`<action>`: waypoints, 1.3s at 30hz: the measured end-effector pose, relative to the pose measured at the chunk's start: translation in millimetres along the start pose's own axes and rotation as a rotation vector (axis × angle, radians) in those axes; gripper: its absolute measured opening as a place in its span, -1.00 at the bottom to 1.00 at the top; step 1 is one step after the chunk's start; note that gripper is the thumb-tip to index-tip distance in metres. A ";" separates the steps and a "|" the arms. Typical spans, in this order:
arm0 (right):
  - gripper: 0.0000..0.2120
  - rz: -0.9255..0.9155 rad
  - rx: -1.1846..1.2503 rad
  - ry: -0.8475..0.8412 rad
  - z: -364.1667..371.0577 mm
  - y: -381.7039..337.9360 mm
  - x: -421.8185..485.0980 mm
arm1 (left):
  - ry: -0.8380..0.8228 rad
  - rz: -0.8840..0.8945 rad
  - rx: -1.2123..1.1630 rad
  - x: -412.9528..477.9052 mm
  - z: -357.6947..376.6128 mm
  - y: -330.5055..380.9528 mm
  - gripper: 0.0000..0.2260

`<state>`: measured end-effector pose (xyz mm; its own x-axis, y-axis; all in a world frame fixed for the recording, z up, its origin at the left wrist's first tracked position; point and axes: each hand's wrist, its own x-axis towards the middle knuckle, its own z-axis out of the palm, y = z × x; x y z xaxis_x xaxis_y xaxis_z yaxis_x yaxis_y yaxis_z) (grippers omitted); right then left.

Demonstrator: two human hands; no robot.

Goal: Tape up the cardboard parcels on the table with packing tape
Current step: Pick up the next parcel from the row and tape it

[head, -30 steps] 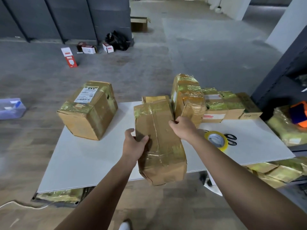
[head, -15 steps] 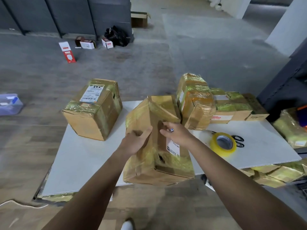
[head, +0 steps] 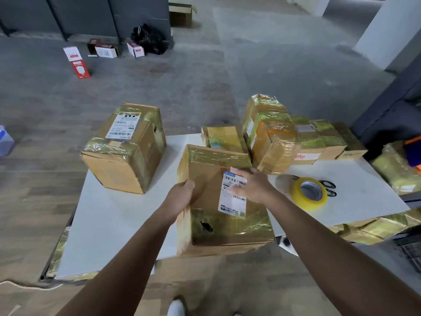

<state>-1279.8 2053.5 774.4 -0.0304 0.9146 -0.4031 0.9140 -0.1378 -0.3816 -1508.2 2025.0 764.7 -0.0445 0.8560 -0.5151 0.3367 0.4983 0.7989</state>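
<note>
A long cardboard parcel (head: pixel 214 213), partly wrapped in shiny tape and bearing a white shipping label, lies on the near edge of the white table (head: pixel 109 215), overhanging it. My left hand (head: pixel 182 197) grips its left edge. My right hand (head: pixel 252 185) rests flat on its top, over the label. A yellow roll of packing tape (head: pixel 309 196) stands on the table just right of my right hand. A big taped box (head: pixel 125 147) sits at the table's left. Several taped parcels (head: pixel 271 135) are stacked at the back right.
Black scissors (head: pixel 329 188) lie behind the tape roll. More wrapped parcels (head: pixel 369 226) lie under and to the right of the table. Small boxes (head: pixel 78 62) and a black bag (head: pixel 149 39) are on the floor far behind. A cable (head: pixel 22 287) runs along the floor at left.
The long parcel has been turned over from standing on its narrow side to lying flat with its label up. My right hand has moved onto the label; my left hand stays on the left edge.
</note>
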 end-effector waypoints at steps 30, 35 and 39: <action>-0.43 0.049 -0.120 0.196 15.9 -2.9 -13.5 | -0.015 0.388 0.531 2.2 17.4 -12.2 -0.10; -0.50 0.043 -0.043 0.252 16.1 12.2 -19.5 | 0.106 0.545 0.572 1.9 46.1 8.4 -0.35; -0.54 0.035 0.047 0.297 6.2 32.3 -20.5 | -0.002 0.592 0.505 -5.9 77.8 31.3 -0.43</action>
<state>-1252.1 2027.9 765.2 0.1268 0.9792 -0.1585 0.8923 -0.1824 -0.4130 -1424.2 2024.8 768.6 0.2778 0.9595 -0.0474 0.6913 -0.1654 0.7034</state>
